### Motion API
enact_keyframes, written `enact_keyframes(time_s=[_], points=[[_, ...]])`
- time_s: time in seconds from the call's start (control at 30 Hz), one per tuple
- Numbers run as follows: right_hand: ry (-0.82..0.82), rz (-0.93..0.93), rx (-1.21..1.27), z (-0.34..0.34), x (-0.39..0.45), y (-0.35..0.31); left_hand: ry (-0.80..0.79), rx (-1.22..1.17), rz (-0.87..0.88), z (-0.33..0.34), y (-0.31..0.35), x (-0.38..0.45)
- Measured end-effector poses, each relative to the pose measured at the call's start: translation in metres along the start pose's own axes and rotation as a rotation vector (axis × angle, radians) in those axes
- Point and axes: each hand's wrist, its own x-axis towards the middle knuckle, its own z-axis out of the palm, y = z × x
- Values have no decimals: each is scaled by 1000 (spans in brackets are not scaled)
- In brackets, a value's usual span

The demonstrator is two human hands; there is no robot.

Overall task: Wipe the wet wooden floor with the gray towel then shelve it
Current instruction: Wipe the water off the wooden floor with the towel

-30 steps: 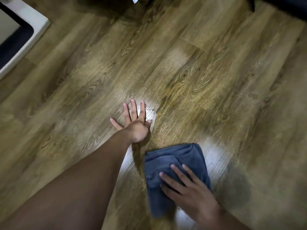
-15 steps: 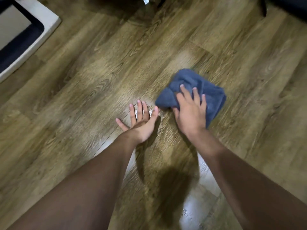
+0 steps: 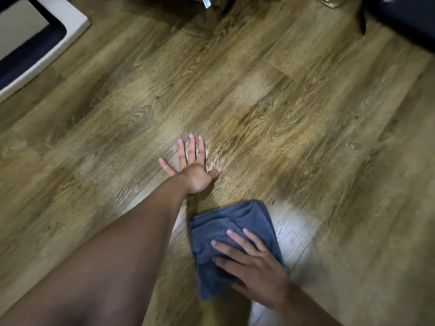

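Note:
The gray towel lies bunched on the wooden floor, low and right of centre. My right hand presses flat on the towel's near part with its fingers spread and straight. My left hand rests palm down on the floor just beyond the towel, fingers splayed, arm stretched out. A wet sheen glints on the boards beside my left thumb, and a bright reflection shows to the right of the towel.
A white-edged object with a dark inner border lies at the top left corner. Dark furniture stands at the top right. A small metal piece shows at the top edge.
My right hand has dragged the towel back toward me, from beyond my left hand to the near floor. My left hand stays planted in the same spot.

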Motion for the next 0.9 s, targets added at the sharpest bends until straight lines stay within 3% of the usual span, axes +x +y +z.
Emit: enact_keyframes(time_s=[0.07,0.2,0.37,0.53,0.63,0.73,0.9], points=[[-39,4,53,-6,4,3,49,10,6,-9,-17,-6],[-104,18,28,0,1,3,108,-151,-312,-20,-72,-25],[-108,11,-73,-4,20,0,35,-257,-270,-22,-87,-18],[-64,-44,-180,-40,101,28,113,-343,-249,-21,-88,-15],[-52,69,-186,-60,169,55,133,-364,-235,-21,-90,-16],[26,305,-152,-77,217,91,120,-358,-247,-23,-90,-14],[158,602,-26,-86,218,128,72,-480,-324,-27,-81,-14]])
